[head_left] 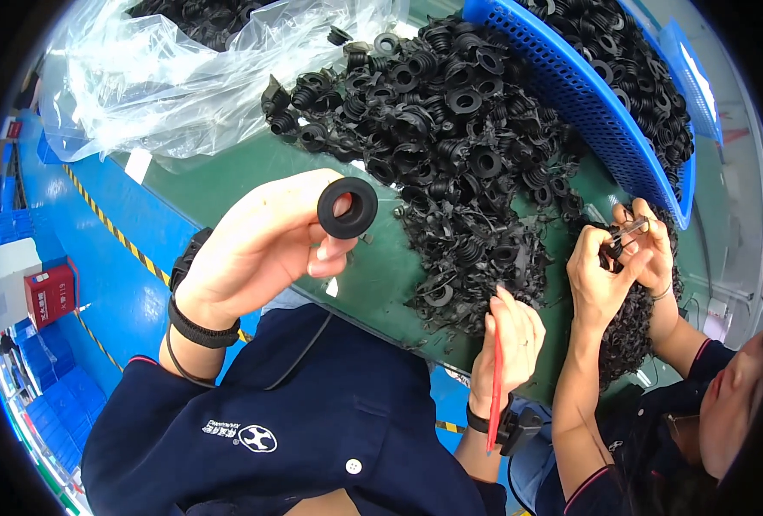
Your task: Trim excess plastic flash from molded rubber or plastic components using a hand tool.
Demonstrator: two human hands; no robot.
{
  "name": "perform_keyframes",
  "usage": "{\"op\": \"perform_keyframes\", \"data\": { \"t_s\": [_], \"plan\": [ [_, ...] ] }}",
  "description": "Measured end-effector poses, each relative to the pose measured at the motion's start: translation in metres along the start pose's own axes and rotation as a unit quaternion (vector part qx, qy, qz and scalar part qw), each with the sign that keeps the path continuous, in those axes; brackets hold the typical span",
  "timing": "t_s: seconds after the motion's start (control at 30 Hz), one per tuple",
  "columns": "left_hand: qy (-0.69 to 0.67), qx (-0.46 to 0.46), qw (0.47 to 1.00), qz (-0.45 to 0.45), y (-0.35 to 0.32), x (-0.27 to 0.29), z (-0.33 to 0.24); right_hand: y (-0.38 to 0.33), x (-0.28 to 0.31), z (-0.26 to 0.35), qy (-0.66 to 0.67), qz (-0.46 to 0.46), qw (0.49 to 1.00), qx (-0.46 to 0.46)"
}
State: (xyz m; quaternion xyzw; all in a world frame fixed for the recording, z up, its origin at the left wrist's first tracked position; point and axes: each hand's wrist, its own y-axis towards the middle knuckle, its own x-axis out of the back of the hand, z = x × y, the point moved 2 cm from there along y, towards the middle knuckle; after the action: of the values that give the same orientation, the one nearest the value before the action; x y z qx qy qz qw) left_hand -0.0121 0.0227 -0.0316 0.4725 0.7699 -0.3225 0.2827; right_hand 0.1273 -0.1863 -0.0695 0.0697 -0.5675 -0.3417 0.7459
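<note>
Green matting covers the bench (pixel 226 185) in front of me, heaped with a pile of black rubber boots (pixel 450 129), scraps of trimmed flash among them, a blue mesh basket (pixel 570 95) of more at the far right and a clear plastic bag (pixel 183 77) to the left. My left hand (pixel 257 249) holds one black rubber ring (pixel 347 207) up over the bench edge, thumb and fingertips closed on its rim. It looks light, soft and springy, grippy rather than slick; the thick outer rim seems the safest hold. My right hand (pixel 510 340) is curled around a red-handled tool (pixel 495 391). Beside me, a co-worker's hands (pixel 622 258) work on another piece.
</note>
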Motion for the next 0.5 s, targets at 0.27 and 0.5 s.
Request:
{"op": "perform_keyframes", "data": {
  "t_s": [0.27,0.5],
  "plan": [
    [0.011,0.028,1.0,0.001,0.0,-0.022,0.005,-0.001,0.005,0.005,-0.047,0.027,0.997,0.051],
    [-0.006,0.079,0.997,0.025,0.006,-0.042,0.002,0.002,0.01,0.006,0.07,0.071,0.991,-0.086]
  ]
}}
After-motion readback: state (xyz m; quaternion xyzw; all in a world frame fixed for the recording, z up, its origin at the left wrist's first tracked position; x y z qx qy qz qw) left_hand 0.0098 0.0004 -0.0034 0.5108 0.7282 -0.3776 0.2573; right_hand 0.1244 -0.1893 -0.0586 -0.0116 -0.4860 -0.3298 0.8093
